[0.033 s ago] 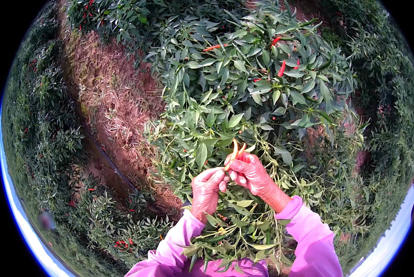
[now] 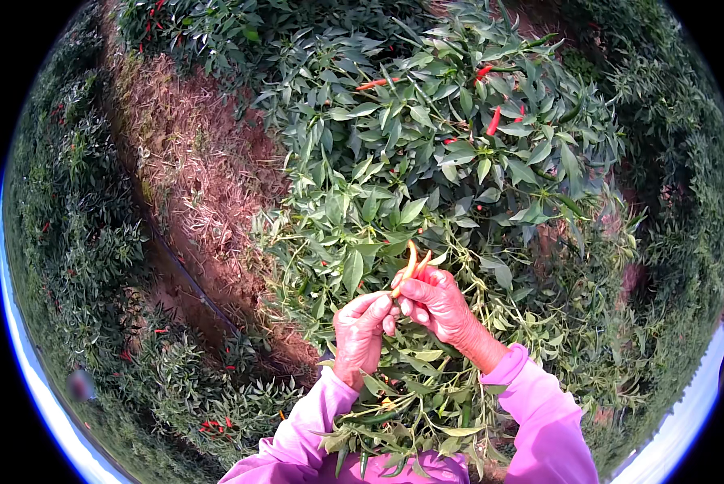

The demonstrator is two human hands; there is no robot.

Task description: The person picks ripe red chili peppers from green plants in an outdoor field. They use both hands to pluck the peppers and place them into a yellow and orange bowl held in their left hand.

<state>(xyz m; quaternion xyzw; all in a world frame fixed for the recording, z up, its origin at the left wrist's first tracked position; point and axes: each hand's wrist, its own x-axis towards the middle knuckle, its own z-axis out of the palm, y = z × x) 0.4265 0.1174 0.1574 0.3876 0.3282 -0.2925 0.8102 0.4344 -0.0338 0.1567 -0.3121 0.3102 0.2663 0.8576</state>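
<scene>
My right hand (image 2: 439,305) is closed round two orange chili peppers (image 2: 411,260), their curved tips pointing up past the thumb and forefinger. Just beside it, my left hand (image 2: 359,332) pinches at the lower, stem end of the peppers; the fingertips of both hands nearly meet there. The stem itself is mostly hidden by the fingers. Both hands are over a leafy chili plant (image 2: 354,270). Below them, leafy branches with long green chili peppers (image 2: 378,418) hang in front of my pink sleeves.
Red chili peppers (image 2: 493,121) show among the leaves farther off. To the left runs a strip of reddish soil (image 2: 209,177) with dry straw and a thin dark hose (image 2: 188,278). More chili rows (image 2: 71,242) stand at both sides.
</scene>
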